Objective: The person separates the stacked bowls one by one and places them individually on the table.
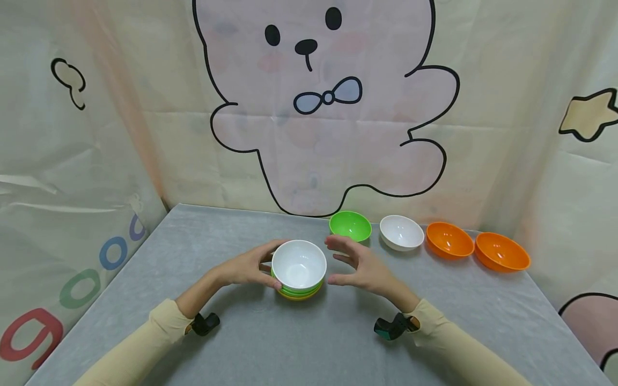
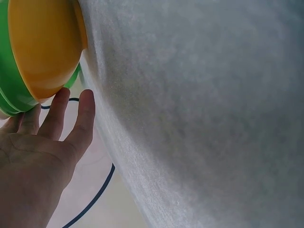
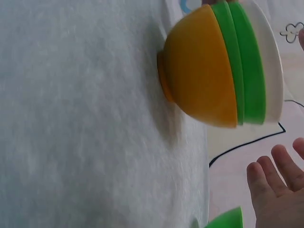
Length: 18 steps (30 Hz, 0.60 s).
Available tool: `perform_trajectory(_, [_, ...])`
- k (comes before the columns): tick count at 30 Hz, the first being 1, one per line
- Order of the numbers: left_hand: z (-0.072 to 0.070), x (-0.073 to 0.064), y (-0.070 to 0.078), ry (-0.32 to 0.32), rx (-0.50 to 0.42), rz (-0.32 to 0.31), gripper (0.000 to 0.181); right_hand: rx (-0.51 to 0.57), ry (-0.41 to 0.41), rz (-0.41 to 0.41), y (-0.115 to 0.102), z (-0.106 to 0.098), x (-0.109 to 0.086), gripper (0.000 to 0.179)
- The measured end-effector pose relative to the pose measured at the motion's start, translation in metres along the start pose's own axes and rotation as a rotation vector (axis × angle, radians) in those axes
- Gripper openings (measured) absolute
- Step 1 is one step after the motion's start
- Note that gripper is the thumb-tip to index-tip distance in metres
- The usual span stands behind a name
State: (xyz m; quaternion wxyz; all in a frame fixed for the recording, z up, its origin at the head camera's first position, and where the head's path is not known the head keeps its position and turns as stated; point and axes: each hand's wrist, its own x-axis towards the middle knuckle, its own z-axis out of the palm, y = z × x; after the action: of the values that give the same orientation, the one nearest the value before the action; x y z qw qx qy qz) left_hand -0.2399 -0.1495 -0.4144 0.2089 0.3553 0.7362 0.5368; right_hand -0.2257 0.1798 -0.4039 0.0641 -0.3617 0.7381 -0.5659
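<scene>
A stack of bowls stands on the table in front of me. On top is a white bowl, below it come two green bowls, and an orange bowl forms the base. My left hand is at the stack's left side, its thumb at the near rim and its fingers round the far side. In the left wrist view, those fairly straight fingers touch the bowls. To the right of the stack, my right hand is spread, thumb and fingers apart from the bowls, holding nothing.
Along the back right of the grey table stand a green bowl, a white bowl and two orange bowls, side by side. A printed curtain hangs behind the table.
</scene>
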Motion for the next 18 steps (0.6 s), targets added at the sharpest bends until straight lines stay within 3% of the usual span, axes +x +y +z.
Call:
perform_trajectory(11, [0.000, -0.002, 0.001, 0.003, 0.011, 0.002, 0.093, 0.019, -0.044, 0.001, 0.012, 0.023, 0.016, 0.108])
perform_trajectory(18, [0.001, -0.002, 0.004, -0.001, 0.004, 0.004, 0.091, 0.021, -0.073, 0.035, 0.013, 0.034, 0.024, 0.111])
